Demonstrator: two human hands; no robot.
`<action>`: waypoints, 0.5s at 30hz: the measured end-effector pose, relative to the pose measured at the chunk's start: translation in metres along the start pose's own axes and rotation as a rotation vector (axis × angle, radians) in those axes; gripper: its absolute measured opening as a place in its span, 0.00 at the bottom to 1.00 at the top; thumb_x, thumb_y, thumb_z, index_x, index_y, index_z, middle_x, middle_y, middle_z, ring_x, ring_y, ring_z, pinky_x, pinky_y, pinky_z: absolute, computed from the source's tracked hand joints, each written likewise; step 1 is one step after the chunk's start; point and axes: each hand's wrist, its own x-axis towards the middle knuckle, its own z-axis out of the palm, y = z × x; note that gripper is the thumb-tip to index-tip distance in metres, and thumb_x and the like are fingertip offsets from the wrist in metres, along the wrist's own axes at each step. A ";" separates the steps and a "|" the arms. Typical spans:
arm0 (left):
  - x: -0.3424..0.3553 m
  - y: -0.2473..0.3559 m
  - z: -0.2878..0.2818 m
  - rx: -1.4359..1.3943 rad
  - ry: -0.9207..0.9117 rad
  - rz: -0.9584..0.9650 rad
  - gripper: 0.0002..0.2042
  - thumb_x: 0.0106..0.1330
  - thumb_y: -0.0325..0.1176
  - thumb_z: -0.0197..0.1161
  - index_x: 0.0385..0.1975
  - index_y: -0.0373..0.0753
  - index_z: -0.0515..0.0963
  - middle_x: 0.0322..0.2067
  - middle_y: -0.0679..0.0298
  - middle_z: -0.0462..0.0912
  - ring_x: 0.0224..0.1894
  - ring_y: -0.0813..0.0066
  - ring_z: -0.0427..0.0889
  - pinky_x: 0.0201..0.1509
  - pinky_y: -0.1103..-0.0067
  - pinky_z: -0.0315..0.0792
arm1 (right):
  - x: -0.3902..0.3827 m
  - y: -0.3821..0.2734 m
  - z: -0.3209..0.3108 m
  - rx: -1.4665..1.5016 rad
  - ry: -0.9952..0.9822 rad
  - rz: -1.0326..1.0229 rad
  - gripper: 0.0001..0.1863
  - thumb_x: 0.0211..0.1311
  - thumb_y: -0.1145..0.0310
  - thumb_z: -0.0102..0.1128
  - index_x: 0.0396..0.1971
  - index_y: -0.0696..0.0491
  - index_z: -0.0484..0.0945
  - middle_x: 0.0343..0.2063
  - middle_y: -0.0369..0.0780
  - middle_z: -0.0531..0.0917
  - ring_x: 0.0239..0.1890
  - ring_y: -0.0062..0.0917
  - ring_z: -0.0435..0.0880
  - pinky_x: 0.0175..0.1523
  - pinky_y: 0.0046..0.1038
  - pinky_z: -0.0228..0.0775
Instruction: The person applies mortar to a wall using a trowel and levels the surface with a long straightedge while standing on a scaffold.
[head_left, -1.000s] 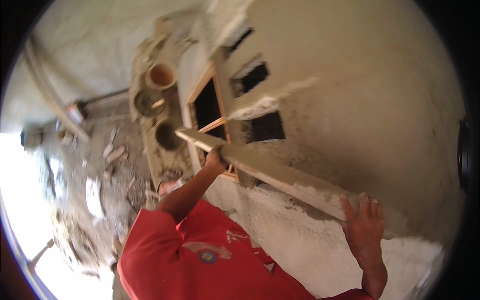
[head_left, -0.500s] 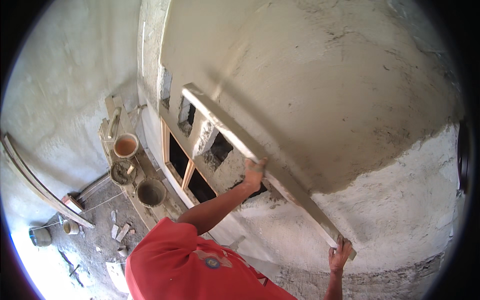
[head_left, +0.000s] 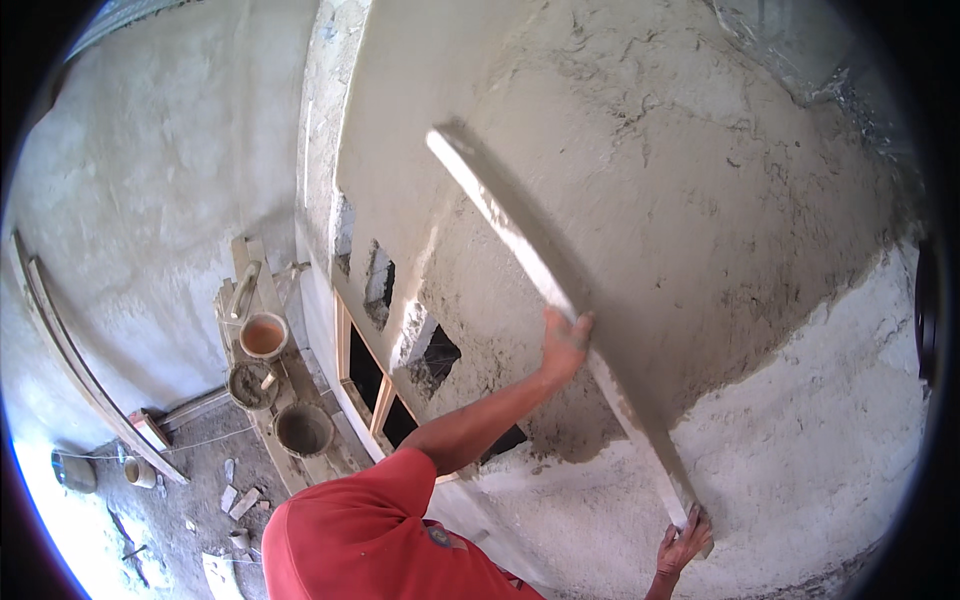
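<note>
A long, pale straightedge (head_left: 520, 248) lies slantwise against a wall of wet grey-brown plaster (head_left: 680, 210). My left hand (head_left: 567, 345) grips it near its middle, fingers curled over the edge. Down by the lower end, my right hand (head_left: 682, 540) holds the same bar; part of its grip is hidden. The bar's upper end reaches onto smooth plaster, above several dark holes (head_left: 440, 352) in the wall. A red sleeve covers my left upper arm.
At left, planks (head_left: 262, 290) carry an orange-filled bowl (head_left: 264, 335), a bowl of mortar (head_left: 250, 385) and a dark bucket (head_left: 304, 430). Wooden frames (head_left: 382, 405) edge openings below the holes. Long curved-looking strips (head_left: 80, 360) lean at far left; rubble lies on the floor.
The straightedge has moved up and right across the plaster, away from the holes, and stands steeper. Both hands moved with it, still gripping. The view has shifted somewhat.
</note>
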 end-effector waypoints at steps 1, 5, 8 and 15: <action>0.010 0.017 0.007 0.010 -0.029 0.013 0.18 0.63 0.35 0.60 0.40 0.24 0.68 0.39 0.47 0.74 0.42 0.61 0.77 0.49 0.66 0.71 | 0.005 -0.003 -0.002 0.002 0.016 0.004 0.34 0.70 0.46 0.42 0.67 0.54 0.62 0.58 0.54 0.67 0.59 0.52 0.65 0.60 0.53 0.54; 0.044 0.098 0.028 0.169 0.036 0.209 0.19 0.64 0.36 0.60 0.42 0.23 0.66 0.39 0.44 0.74 0.42 0.58 0.78 0.51 0.65 0.70 | 0.041 -0.026 -0.008 -0.078 0.087 0.027 0.34 0.70 0.47 0.42 0.67 0.55 0.60 0.58 0.54 0.68 0.59 0.53 0.65 0.60 0.52 0.54; 0.070 0.141 0.044 0.155 -0.016 0.330 0.23 0.63 0.37 0.60 0.44 0.19 0.65 0.40 0.35 0.77 0.45 0.46 0.80 0.53 0.63 0.70 | 0.066 -0.036 -0.023 -0.054 0.184 0.061 0.33 0.70 0.50 0.45 0.68 0.56 0.59 0.58 0.55 0.68 0.59 0.53 0.65 0.59 0.55 0.54; 0.133 0.204 0.068 0.185 0.034 0.381 0.26 0.63 0.37 0.60 0.43 0.14 0.64 0.36 0.31 0.77 0.41 0.42 0.81 0.51 0.63 0.73 | 0.131 -0.057 -0.071 -0.057 0.229 0.072 0.34 0.71 0.50 0.44 0.67 0.58 0.59 0.58 0.57 0.68 0.58 0.54 0.65 0.59 0.52 0.57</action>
